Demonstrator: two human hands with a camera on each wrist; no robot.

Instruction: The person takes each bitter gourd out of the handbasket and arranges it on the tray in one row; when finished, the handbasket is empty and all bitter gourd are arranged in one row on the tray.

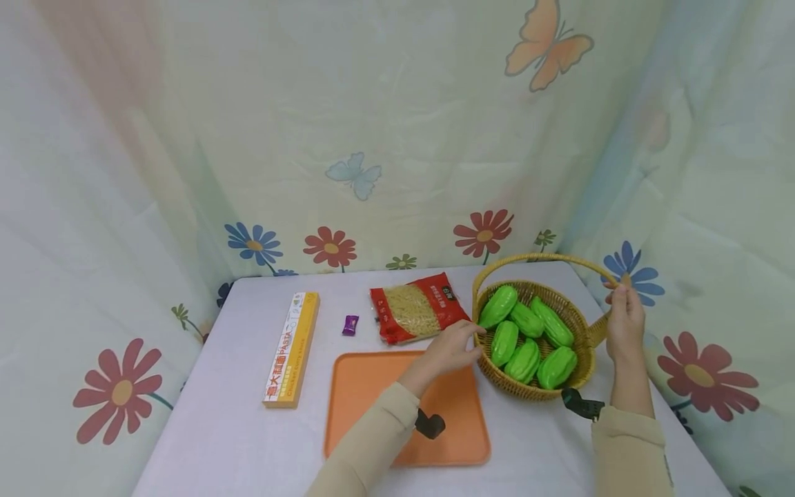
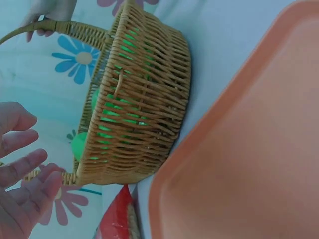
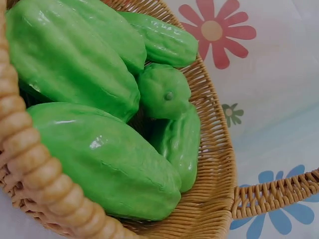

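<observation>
A wicker basket [image 1: 528, 392] with a tall arched handle [image 1: 546, 257] stands at the right of the table. Inside it lie several green, ribbed, melon-like vegetables [image 3: 104, 159], glossy and piled together. My right hand [image 1: 626, 321] grips the right side of the handle; the left wrist view also catches its fingers curled around it. My left hand [image 1: 451, 347] is by the basket's left rim, over the corner of the orange tray [image 1: 366, 393]. Its fingers [image 2: 25, 167] are spread and loosely bent, holding nothing. Whether they touch the rim, I cannot tell.
Behind the tray lies a red bag of pasta [image 1: 413, 310], close to the basket. A small purple wrapped candy [image 1: 350, 325] and a long yellow-and-white pasta box [image 1: 292, 348] are on the left. A flowered curtain [image 1: 397, 138] encloses the white-covered table.
</observation>
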